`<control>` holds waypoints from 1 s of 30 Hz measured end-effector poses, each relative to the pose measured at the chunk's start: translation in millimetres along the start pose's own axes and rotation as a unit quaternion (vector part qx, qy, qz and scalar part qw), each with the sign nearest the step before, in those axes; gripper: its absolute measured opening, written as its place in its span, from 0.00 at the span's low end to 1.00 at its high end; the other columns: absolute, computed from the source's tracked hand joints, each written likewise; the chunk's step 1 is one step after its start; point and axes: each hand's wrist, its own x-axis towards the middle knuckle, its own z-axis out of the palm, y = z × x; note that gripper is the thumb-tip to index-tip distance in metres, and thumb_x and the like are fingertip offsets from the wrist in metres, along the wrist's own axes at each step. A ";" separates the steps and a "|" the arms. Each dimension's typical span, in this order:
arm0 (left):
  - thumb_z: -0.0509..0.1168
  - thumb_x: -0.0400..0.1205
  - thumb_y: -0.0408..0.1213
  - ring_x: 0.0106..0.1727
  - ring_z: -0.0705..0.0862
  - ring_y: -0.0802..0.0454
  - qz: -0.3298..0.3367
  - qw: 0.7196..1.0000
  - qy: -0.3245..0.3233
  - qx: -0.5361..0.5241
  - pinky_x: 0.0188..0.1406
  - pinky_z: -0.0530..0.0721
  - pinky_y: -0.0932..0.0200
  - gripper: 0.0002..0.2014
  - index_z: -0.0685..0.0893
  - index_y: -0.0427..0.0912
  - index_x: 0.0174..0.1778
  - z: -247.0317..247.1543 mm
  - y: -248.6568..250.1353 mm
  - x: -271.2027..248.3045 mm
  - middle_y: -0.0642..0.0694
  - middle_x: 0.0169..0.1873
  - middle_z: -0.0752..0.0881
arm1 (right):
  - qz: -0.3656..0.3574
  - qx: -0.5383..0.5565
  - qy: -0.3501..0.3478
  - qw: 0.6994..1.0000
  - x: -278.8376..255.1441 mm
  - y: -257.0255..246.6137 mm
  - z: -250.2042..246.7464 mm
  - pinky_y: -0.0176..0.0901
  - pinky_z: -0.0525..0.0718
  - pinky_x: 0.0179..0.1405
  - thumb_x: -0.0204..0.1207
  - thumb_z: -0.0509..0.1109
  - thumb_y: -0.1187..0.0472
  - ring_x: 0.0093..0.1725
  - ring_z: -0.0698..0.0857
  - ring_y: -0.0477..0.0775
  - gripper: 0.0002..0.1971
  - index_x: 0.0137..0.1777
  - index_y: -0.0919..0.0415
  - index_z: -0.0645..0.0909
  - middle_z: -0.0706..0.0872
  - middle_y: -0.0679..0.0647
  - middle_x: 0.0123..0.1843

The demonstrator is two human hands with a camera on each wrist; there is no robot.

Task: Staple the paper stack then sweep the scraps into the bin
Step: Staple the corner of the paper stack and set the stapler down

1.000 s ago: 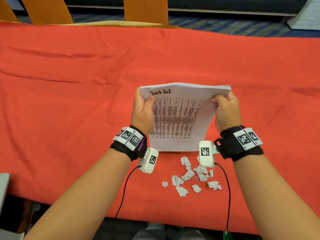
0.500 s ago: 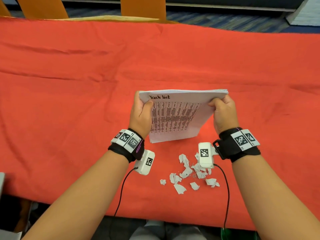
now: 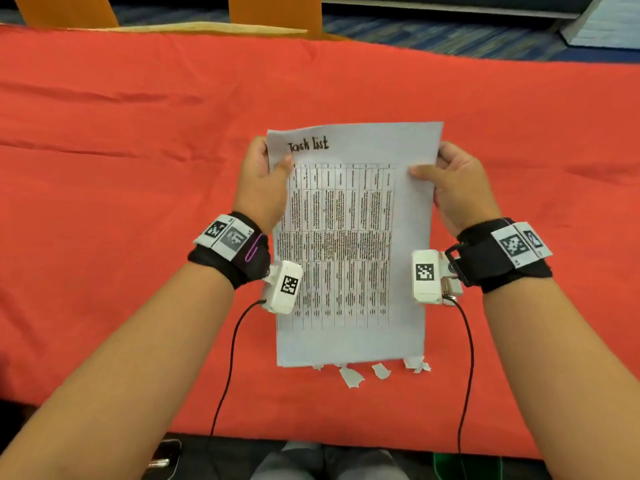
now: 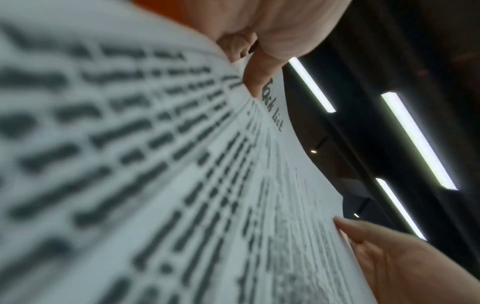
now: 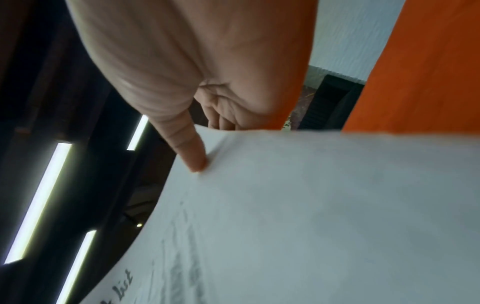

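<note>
A white paper stack headed "Task list", with a printed table, is held up over the red cloth, its face toward me. My left hand pinches its upper left edge, thumb on the front. My right hand pinches the upper right edge, thumb on the sheet. The left wrist view shows the paper stack close and blurred under my left thumb. In the right wrist view my right thumb presses on the paper stack. Torn white scraps lie on the cloth, partly hidden below the stack's lower edge. No stapler or bin is in view.
The table is covered by a red cloth with shallow folds. Orange chair backs stand behind its far edge. The near edge runs just above my lap. Cables hang from both wrist cameras.
The stack, standing on its lower edge on the cloth before, has been lifted and tipped toward me, so its full face shows and covers most scraps. Both hands keep their hold.
</note>
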 end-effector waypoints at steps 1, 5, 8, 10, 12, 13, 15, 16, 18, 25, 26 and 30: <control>0.60 0.83 0.27 0.55 0.83 0.51 -0.036 0.999 0.003 0.012 0.59 0.83 0.54 0.11 0.78 0.41 0.60 -0.1 -12.4 3.3 0.46 0.54 0.85 | 0.019 -0.010 0.007 1.000 0.6 7.8 -4.2 0.44 0.87 0.48 0.76 0.66 0.72 0.46 0.87 0.52 0.10 0.52 0.59 0.82 0.89 0.53 0.47; 0.61 0.83 0.30 0.59 0.84 0.45 -0.207 0.977 0.006 0.060 0.61 0.83 0.45 0.14 0.78 0.40 0.64 -5.2 -74.3 1.3 0.45 0.58 0.85 | 0.139 -0.153 0.066 0.976 3.0 69.1 -51.4 0.44 0.82 0.35 0.79 0.68 0.54 0.36 0.84 0.51 0.07 0.49 0.56 0.82 0.88 0.58 0.46; 0.61 0.83 0.30 0.62 0.83 0.40 -0.270 0.957 -0.004 0.103 0.63 0.82 0.41 0.15 0.78 0.38 0.66 -5.9 -116.1 -11.6 0.40 0.62 0.84 | 0.260 -0.402 0.093 0.873 -3.5 125.2 -97.9 0.53 0.77 0.62 0.77 0.70 0.52 0.60 0.83 0.63 0.22 0.64 0.69 0.81 0.84 0.68 0.65; 0.61 0.83 0.31 0.62 0.83 0.40 -0.295 0.948 -0.016 0.117 0.64 0.81 0.41 0.14 0.78 0.37 0.65 -3.0 -137.7 -17.9 0.39 0.62 0.84 | 0.313 -0.500 0.083 0.803 -13.2 150.1 -115.6 0.53 0.77 0.61 0.77 0.70 0.51 0.66 0.80 0.68 0.25 0.62 0.75 0.80 0.83 0.72 0.63; 0.60 0.83 0.31 0.60 0.83 0.41 -0.301 0.944 -0.023 0.133 0.59 0.82 0.45 0.14 0.78 0.37 0.65 1.2 -152.2 -19.9 0.41 0.60 0.84 | 0.349 -0.533 0.064 0.768 -21.0 166.0 -123.5 0.51 0.77 0.42 0.76 0.69 0.47 0.53 0.84 0.69 0.23 0.48 0.73 0.81 0.83 0.72 0.47; 0.60 0.84 0.31 0.58 0.83 0.43 -0.297 0.944 -0.024 0.140 0.56 0.82 0.48 0.14 0.78 0.37 0.65 2.6 -158.2 -19.1 0.43 0.59 0.84 | 0.362 -0.533 0.064 0.762 -22.0 173.6 -126.7 0.49 0.74 0.37 0.76 0.69 0.47 0.45 0.83 0.67 0.23 0.43 0.72 0.78 0.81 0.69 0.42; 0.59 0.84 0.30 0.55 0.82 0.46 -0.297 0.943 -0.024 0.148 0.51 0.79 0.53 0.14 0.77 0.37 0.66 5.1 -166.3 -16.2 0.45 0.57 0.82 | 0.371 -0.533 0.070 0.757 -22.0 182.9 -128.7 0.48 0.72 0.36 0.76 0.69 0.48 0.40 0.79 0.64 0.23 0.43 0.72 0.77 0.79 0.67 0.40; 0.59 0.84 0.29 0.53 0.81 0.47 -0.302 0.941 -0.025 0.150 0.49 0.78 0.54 0.14 0.77 0.37 0.66 6.0 -168.3 -15.4 0.45 0.56 0.81 | 0.371 -0.533 0.072 0.757 -21.0 185.7 -129.3 0.48 0.72 0.36 0.77 0.69 0.48 0.40 0.79 0.64 0.22 0.44 0.73 0.78 0.79 0.67 0.40; 0.58 0.84 0.29 0.47 0.80 0.48 -0.306 0.940 -0.028 0.151 0.42 0.79 0.57 0.14 0.76 0.36 0.66 7.2 -170.7 -14.8 0.44 0.54 0.81 | 0.372 -0.523 0.080 0.763 -20.4 186.0 -127.3 0.48 0.72 0.37 0.76 0.69 0.49 0.41 0.80 0.65 0.24 0.50 0.75 0.80 0.80 0.67 0.42; 0.58 0.84 0.30 0.32 0.74 0.55 -0.340 0.932 -0.028 0.120 0.29 0.73 0.61 0.12 0.76 0.36 0.63 1.7 -168.9 -19.0 0.42 0.48 0.80 | 0.226 -0.202 0.123 0.945 -3.1 130.9 -76.8 0.48 0.81 0.34 0.77 0.70 0.62 0.41 0.82 0.55 0.18 0.61 0.68 0.69 0.79 0.57 0.46; 0.58 0.84 0.30 0.32 0.74 0.55 -0.340 0.933 -0.029 0.118 0.29 0.73 0.60 0.12 0.76 0.36 0.63 0.2 -167.7 -20.0 0.43 0.46 0.79 | 0.204 -0.122 0.121 0.964 3.3 119.0 -61.4 0.50 0.83 0.39 0.77 0.71 0.64 0.45 0.82 0.52 0.22 0.64 0.60 0.63 0.79 0.54 0.50; 0.58 0.85 0.32 0.36 0.76 0.58 -0.324 0.939 -0.030 0.111 0.33 0.75 0.62 0.11 0.76 0.39 0.63 -4.6 -165.1 -25.2 0.46 0.50 0.80 | 0.136 0.036 -0.011 0.990 26.8 88.3 8.0 0.42 0.80 0.46 0.71 0.72 0.66 0.46 0.80 0.46 0.28 0.70 0.56 0.67 0.80 0.48 0.47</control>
